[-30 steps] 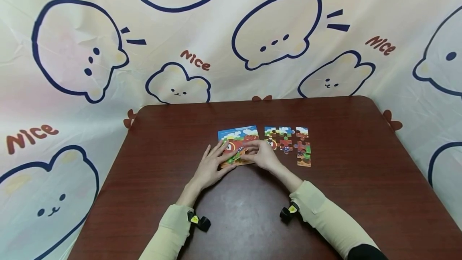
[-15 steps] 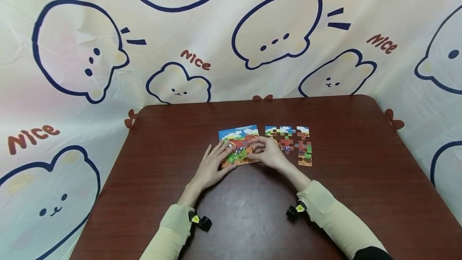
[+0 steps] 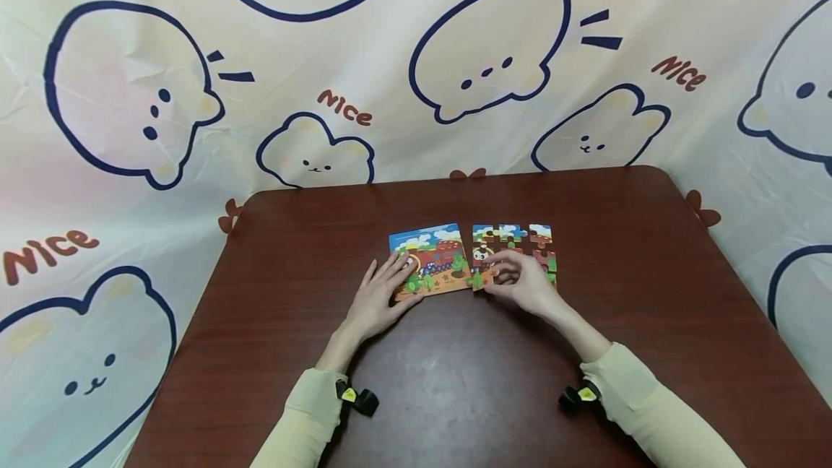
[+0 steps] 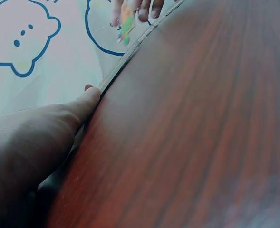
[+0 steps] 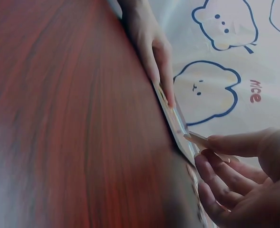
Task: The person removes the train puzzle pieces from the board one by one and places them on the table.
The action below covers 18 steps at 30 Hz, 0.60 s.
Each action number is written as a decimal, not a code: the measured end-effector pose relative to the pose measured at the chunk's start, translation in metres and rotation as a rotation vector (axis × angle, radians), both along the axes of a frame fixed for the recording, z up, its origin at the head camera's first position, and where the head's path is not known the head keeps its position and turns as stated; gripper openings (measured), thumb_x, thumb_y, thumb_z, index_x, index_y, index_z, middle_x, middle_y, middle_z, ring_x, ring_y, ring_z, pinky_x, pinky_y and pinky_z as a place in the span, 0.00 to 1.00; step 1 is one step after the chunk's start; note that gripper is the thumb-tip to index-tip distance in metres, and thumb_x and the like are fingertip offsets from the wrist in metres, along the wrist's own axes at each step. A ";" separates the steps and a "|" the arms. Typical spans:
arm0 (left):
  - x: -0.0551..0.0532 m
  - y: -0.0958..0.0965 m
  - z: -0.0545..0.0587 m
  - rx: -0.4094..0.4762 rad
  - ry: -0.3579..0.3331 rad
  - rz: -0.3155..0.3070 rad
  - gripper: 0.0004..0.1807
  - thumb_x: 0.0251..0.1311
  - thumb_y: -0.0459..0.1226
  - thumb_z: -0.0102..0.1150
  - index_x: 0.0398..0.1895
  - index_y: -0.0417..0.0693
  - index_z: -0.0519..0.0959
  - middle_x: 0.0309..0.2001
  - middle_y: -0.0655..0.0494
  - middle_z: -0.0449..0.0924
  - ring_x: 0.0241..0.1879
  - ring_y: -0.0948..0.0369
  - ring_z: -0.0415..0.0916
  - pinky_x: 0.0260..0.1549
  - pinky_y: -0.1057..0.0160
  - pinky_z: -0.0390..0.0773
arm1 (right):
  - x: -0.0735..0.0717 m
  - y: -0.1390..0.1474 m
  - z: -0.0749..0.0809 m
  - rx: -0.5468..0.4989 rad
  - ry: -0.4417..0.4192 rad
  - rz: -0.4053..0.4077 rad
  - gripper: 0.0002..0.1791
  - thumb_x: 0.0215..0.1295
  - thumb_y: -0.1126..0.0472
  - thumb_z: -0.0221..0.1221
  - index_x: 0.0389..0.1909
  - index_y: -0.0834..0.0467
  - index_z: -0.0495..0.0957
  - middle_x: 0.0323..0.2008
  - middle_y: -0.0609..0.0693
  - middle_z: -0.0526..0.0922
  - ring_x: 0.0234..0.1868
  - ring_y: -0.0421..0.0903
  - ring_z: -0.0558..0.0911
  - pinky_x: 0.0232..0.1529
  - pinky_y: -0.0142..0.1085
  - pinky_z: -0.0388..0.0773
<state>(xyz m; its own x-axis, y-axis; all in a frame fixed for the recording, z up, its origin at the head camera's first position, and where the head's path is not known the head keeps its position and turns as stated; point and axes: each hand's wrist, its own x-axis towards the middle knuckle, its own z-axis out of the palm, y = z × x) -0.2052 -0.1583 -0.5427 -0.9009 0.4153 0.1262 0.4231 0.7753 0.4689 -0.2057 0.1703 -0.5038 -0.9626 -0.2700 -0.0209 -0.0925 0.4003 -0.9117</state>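
Observation:
My left hand (image 3: pixel 379 302) rests with spread fingers on the left part of a colourful picture puzzle board (image 3: pixel 447 266), its thumb along the near edge. In the right wrist view, my right hand (image 5: pixel 239 178) pinches a thin puzzle piece (image 5: pixel 207 144) between thumb and fingers. The green and orange face of that piece shows in the left wrist view. From the head, the right hand is over the lower part of a group of puzzle pieces (image 3: pixel 510 232) beside the board, and covers several of them.
Everything lies on a dark brown wooden table (image 3: pixel 429 381). A pale curtain (image 3: pixel 351 42) with blue-outlined cartoon figures hangs behind it. Each sleeve cuff carries a small black camera, one on the left wrist (image 3: pixel 364 401) and one on the right (image 3: pixel 573 399).
My right hand has moved right from the board to the loose pieces, carrying the puzzle piece. More of the board's picture now shows. The left hand stays on the board.

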 end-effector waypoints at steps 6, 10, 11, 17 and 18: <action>0.000 -0.001 0.000 -0.003 -0.009 0.006 0.40 0.76 0.53 0.66 0.86 0.53 0.68 0.88 0.51 0.61 0.90 0.48 0.51 0.88 0.33 0.44 | 0.007 0.021 0.001 0.033 0.031 -0.020 0.24 0.67 0.71 0.74 0.63 0.67 0.82 0.48 0.65 0.89 0.44 0.50 0.89 0.43 0.28 0.87; 0.001 0.000 0.001 0.002 -0.003 0.010 0.40 0.75 0.52 0.67 0.85 0.52 0.68 0.87 0.50 0.62 0.90 0.47 0.52 0.88 0.32 0.45 | 0.011 0.029 -0.002 0.078 0.070 -0.029 0.24 0.65 0.72 0.74 0.61 0.68 0.83 0.48 0.65 0.90 0.44 0.51 0.90 0.42 0.28 0.86; 0.001 0.000 0.001 0.001 -0.004 0.012 0.40 0.75 0.52 0.67 0.86 0.51 0.68 0.87 0.50 0.62 0.90 0.48 0.52 0.88 0.32 0.45 | 0.012 0.030 -0.002 0.095 0.083 -0.030 0.24 0.64 0.72 0.75 0.61 0.67 0.83 0.49 0.65 0.90 0.44 0.51 0.90 0.42 0.28 0.86; 0.001 0.001 0.002 -0.001 -0.011 0.026 0.44 0.75 0.54 0.68 0.87 0.47 0.64 0.87 0.49 0.63 0.90 0.49 0.53 0.89 0.35 0.44 | 0.016 0.036 -0.004 0.253 0.180 -0.046 0.23 0.65 0.69 0.76 0.60 0.64 0.85 0.50 0.61 0.92 0.48 0.56 0.90 0.46 0.41 0.87; 0.001 0.002 0.002 0.004 -0.011 0.027 0.45 0.75 0.54 0.68 0.87 0.47 0.64 0.87 0.49 0.64 0.90 0.49 0.53 0.89 0.35 0.44 | 0.017 0.036 -0.005 0.278 0.201 -0.048 0.23 0.64 0.69 0.76 0.60 0.63 0.86 0.51 0.61 0.91 0.50 0.57 0.89 0.49 0.45 0.87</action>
<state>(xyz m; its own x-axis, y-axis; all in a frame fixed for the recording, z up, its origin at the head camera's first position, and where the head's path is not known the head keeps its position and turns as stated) -0.2045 -0.1566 -0.5407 -0.9130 0.3906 0.1178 0.3971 0.7846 0.4762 -0.1890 0.2068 -0.5084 -0.9663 -0.2354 0.1041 -0.2346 0.6393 -0.7323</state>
